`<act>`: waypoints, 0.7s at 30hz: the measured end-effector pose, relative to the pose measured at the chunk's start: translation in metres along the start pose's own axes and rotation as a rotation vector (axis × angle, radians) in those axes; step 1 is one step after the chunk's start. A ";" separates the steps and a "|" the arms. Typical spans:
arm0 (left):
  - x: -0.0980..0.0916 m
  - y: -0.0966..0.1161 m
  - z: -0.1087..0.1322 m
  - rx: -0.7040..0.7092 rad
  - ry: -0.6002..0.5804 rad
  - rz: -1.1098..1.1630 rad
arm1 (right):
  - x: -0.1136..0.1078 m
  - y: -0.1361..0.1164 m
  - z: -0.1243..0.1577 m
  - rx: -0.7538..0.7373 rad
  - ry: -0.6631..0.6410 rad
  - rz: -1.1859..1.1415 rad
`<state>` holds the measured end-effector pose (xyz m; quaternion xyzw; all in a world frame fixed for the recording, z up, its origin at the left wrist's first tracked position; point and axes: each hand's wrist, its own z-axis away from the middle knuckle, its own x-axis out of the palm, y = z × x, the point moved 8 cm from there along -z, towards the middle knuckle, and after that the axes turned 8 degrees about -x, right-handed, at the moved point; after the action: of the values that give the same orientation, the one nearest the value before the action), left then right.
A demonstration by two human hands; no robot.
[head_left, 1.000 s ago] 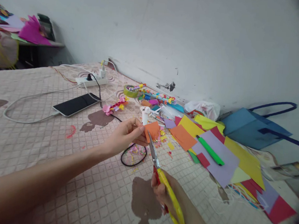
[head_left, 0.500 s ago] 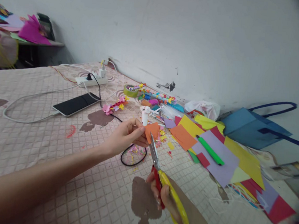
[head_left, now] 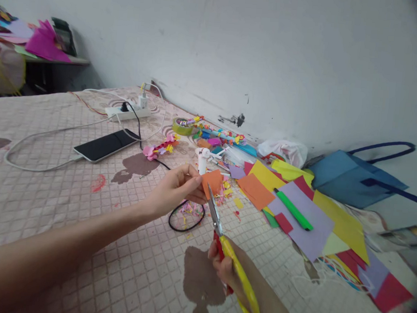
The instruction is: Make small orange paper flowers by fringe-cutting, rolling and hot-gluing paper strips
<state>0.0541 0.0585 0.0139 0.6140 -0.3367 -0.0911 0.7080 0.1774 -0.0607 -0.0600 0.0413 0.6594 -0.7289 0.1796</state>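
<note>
Two hands with scissors and paper, places given relative to the white device. Nearest, well short of the device and to its right, the right hand is closed around the handles of the scissors, whose blades point away toward it. Just short of the device lies the orange paper, held above the cloth and pinched at its left edge between thumb and fingers of the left hand. The blade tips meet the paper's near part; whether they straddle it cannot be told. Paper scraps lie near the device, on its right; farther right, a green marker rests on a lilac sheet. Left of the device is a phone; beyond it, a tape roll.

Likely faults: a fingertip could be nipped, since the left fingers sit close beside the blades; the small paper, pinched along one edge only, might fold or twist under blade pressure.

Compared with half a second earlier, the handles appear slightly closer together, while the left hand's pinch looks unchanged.
</note>
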 end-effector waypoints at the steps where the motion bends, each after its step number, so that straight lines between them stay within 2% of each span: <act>1: 0.000 0.000 0.000 0.002 -0.002 0.001 | 0.000 -0.001 0.001 0.012 -0.004 -0.009; 9: -0.002 0.002 0.000 0.014 -0.001 -0.009 | 0.001 -0.011 0.000 0.040 -0.016 0.044; 13: -0.006 0.005 0.000 0.032 0.053 -0.056 | 0.000 -0.016 0.000 0.031 -0.001 0.091; 21: -0.004 0.003 0.000 0.009 0.031 -0.079 | 0.002 -0.009 0.000 -0.072 -0.065 0.083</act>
<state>0.0505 0.0616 0.0158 0.6315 -0.3015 -0.1082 0.7061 0.1727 -0.0608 -0.0521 0.0383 0.6769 -0.6974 0.2322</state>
